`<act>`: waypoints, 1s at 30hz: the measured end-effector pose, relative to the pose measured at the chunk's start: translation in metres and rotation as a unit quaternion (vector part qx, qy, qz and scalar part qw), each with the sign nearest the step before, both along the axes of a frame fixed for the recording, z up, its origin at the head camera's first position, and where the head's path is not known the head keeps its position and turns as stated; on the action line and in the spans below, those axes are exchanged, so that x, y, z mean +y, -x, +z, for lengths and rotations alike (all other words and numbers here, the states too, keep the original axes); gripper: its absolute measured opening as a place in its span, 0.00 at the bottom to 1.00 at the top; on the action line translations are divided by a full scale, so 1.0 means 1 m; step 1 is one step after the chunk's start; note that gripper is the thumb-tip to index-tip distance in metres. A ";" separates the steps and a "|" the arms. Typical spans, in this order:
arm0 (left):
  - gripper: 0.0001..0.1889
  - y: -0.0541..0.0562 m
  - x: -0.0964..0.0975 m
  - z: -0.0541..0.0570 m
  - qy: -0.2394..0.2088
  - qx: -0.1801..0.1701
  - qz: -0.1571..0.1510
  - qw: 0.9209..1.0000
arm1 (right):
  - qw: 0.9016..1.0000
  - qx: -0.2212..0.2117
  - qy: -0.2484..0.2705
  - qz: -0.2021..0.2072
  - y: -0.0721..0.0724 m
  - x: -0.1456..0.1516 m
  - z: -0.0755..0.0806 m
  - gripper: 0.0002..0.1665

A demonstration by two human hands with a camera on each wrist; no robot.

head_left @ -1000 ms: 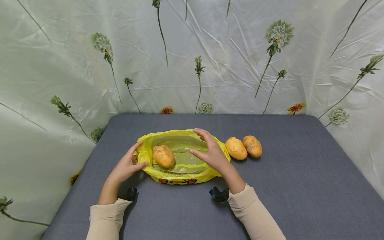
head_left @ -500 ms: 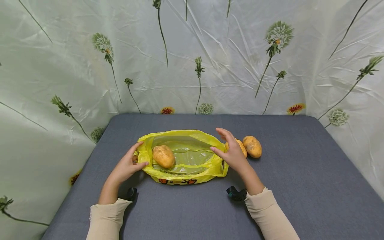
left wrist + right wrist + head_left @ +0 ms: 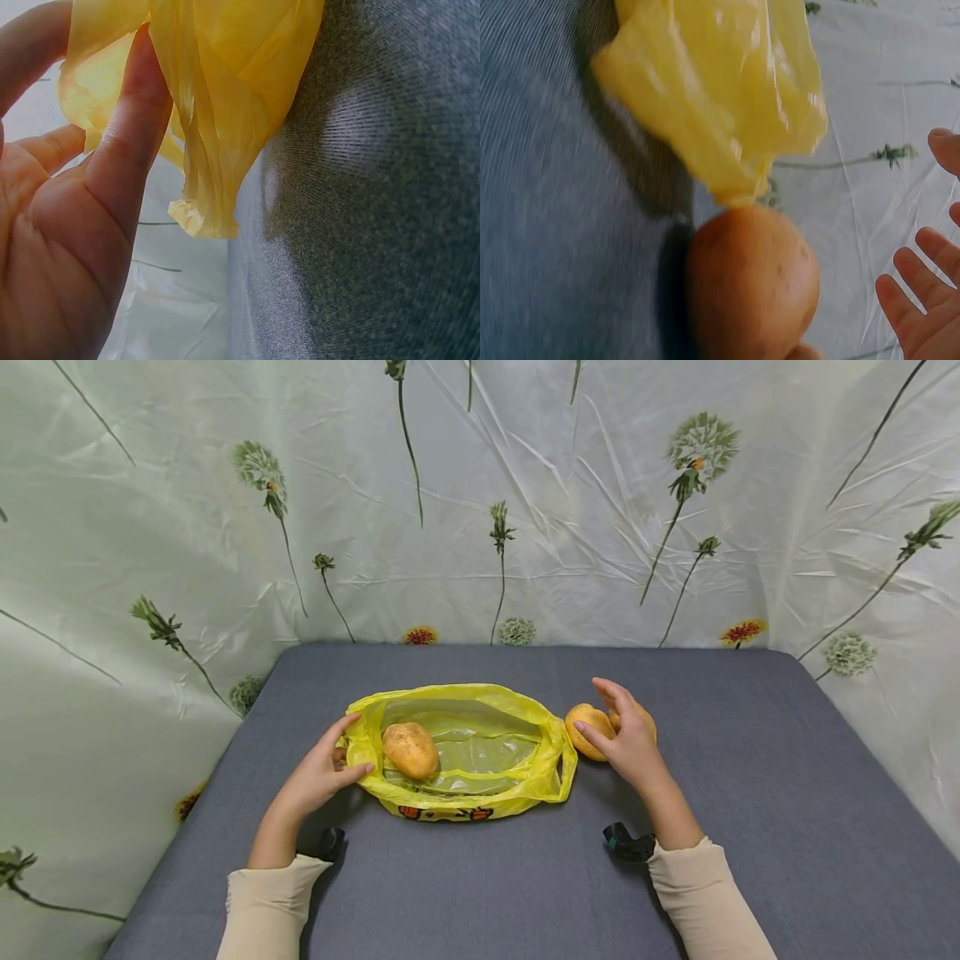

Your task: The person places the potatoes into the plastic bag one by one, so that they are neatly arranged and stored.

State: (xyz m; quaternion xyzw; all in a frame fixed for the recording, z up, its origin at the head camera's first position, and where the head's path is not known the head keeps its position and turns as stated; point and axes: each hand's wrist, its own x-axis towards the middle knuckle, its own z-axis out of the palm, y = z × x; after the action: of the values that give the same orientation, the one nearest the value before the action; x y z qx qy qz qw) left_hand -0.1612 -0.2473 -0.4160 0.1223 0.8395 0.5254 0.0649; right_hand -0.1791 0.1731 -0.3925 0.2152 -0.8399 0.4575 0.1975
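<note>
A yellow plastic bag (image 3: 517, 785) lies with its mouth open on the grey table, and one potato (image 3: 411, 751) rests inside at its left. My left hand (image 3: 315, 781) holds the bag's left end, thumb and fingers spread around the gathered edge. In the left wrist view the thumb (image 3: 127, 135) meets the yellow plastic. My right hand (image 3: 632, 745), fingers apart, hovers over two potatoes right of the bag. The nearer potato (image 3: 587, 731) shows beside the thumb; the farther potato (image 3: 651, 720) is mostly hidden behind the hand. Nothing is between the right fingers (image 3: 907, 300).
The grey table (image 3: 465, 893) runs back to a pale curtain (image 3: 450, 485) printed with dandelions. A dark wrist camera (image 3: 628, 845) sits at the right cuff, low over the table. The bag's right handle (image 3: 567, 768) lies close to the nearer potato.
My right hand has moved right, from over the bag's mouth to over the two potatoes. The bag's right side has loosened inward a little. My left hand stays at the bag's left end.
</note>
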 end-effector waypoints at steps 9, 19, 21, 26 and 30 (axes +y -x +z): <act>0.42 0.000 0.000 0.000 0.001 0.002 -0.001 1.000 | 0.998 0.019 0.007 -0.061 0.005 0.024 -0.016 0.38; 0.42 0.000 0.000 -0.001 0.002 0.003 0.000 1.000 | 0.996 -0.010 0.017 -0.092 0.008 0.044 -0.028 0.36; 0.42 0.000 0.000 -0.001 0.002 0.003 0.000 1.000 | 0.995 -0.015 0.023 -0.099 0.008 0.048 -0.030 0.36; 0.42 0.001 0.000 -0.001 0.001 0.002 -0.003 1.000 | 0.993 -0.019 0.031 -0.114 0.009 0.058 -0.037 0.35; 0.42 0.001 0.000 -0.001 0.001 0.002 -0.003 1.000 | 0.991 -0.046 0.028 -0.124 0.010 0.064 -0.043 0.35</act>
State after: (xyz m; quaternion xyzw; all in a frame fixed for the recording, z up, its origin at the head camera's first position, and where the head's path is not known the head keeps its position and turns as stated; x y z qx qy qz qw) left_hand -0.1617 -0.2470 -0.4173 0.1257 0.8400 0.5238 0.0648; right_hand -0.1893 0.2369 -0.4360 0.0824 -0.8549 0.4625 0.2201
